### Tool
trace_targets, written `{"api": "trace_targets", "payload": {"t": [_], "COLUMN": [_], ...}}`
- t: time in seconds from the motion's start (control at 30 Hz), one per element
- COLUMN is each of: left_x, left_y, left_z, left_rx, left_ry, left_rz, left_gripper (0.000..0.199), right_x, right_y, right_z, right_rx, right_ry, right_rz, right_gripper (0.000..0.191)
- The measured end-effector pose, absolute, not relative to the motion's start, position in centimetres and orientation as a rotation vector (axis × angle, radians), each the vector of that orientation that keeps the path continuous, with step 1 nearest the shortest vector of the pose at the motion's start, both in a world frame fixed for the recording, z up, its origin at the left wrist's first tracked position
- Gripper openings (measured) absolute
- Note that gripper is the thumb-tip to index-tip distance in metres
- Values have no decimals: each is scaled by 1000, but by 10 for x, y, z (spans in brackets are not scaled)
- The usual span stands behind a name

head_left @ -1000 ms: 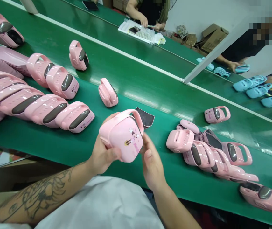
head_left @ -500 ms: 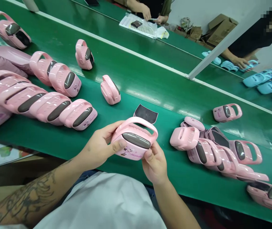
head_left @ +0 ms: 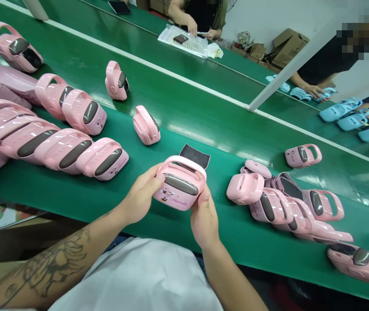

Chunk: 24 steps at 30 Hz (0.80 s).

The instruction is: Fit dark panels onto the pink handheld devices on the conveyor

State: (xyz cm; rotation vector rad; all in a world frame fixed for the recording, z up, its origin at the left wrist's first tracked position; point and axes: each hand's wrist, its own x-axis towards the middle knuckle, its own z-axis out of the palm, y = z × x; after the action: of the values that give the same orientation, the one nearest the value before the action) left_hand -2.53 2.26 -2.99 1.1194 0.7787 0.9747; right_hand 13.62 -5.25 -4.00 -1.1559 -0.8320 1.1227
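Between my two hands is a pink plastic housing (head_left: 176, 199) with a loop handle, a dark glossy window and a cartoon print on its front. My left hand (head_left: 143, 192) grips its left side, thumb near the window's edge. On the right side, my right hand (head_left: 205, 216) is closed round the lower corner. Just beyond the housing, a dark curved panel (head_left: 194, 156) lies on the green table (head_left: 139, 220). Another pink housing (head_left: 146, 125) stands a little farther off to the left.
Rows of pink housings (head_left: 106, 160) fill the left, beside stacked pink panels (head_left: 12, 84). More pink housings (head_left: 270, 207) lie at the right. A white rail (head_left: 145, 62) crosses behind. Beyond it, a person's hands (head_left: 192, 26) work over a plastic bag, and another person handles blue housings (head_left: 349, 110).
The held housing has tipped so its printed front shows more fully, and my left thumb has drawn back from the print. The whole view has shifted slightly.
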Motion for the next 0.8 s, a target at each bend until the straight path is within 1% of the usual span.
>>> {"api": "trace_targets", "payload": {"t": [0.1, 0.2, 0.3, 0.4, 0.47, 0.53, 0.6, 0.7, 0.73, 0.8], "left_x": [-2, 16, 25, 30, 32, 30, 25, 15, 12, 11], "left_y": [24, 28, 34, 41, 44, 44, 40, 26, 22, 14], "left_z": [-36, -40, -39, -32, -25, -17, -11, -9, -10, -14], "left_rx": [974, 889, 976, 1028, 1004, 980, 1039, 1346, 1477, 1690], "left_ry": [898, 1032, 1041, 994, 986, 967, 903, 755, 715, 674], "left_rz": [1096, 1232, 1372, 1472, 1464, 1370, 1270, 1234, 1230, 1236], "left_gripper": [62, 76, 81, 81, 78, 75, 73, 59, 62, 81], "right_x": [129, 131, 136, 138, 137, 138, 143, 155, 159, 163], "right_y": [-37, -24, -16, -11, -7, -4, 0, 5, 6, 5], "right_z": [-45, -46, -42, -35, -33, -32, -31, -30, -30, -31], "right_rx": [-1215, -1247, -1242, -1244, -1214, -1170, -1135, -1076, -1062, -1079], "right_ry": [-736, -817, -988, -1000, -883, -733, -587, -419, -399, -471], "right_rz": [929, 710, 490, 381, 414, 528, 701, 1025, 1109, 1152], "right_gripper": [77, 83, 77, 68, 68, 70, 71, 77, 80, 85]}}
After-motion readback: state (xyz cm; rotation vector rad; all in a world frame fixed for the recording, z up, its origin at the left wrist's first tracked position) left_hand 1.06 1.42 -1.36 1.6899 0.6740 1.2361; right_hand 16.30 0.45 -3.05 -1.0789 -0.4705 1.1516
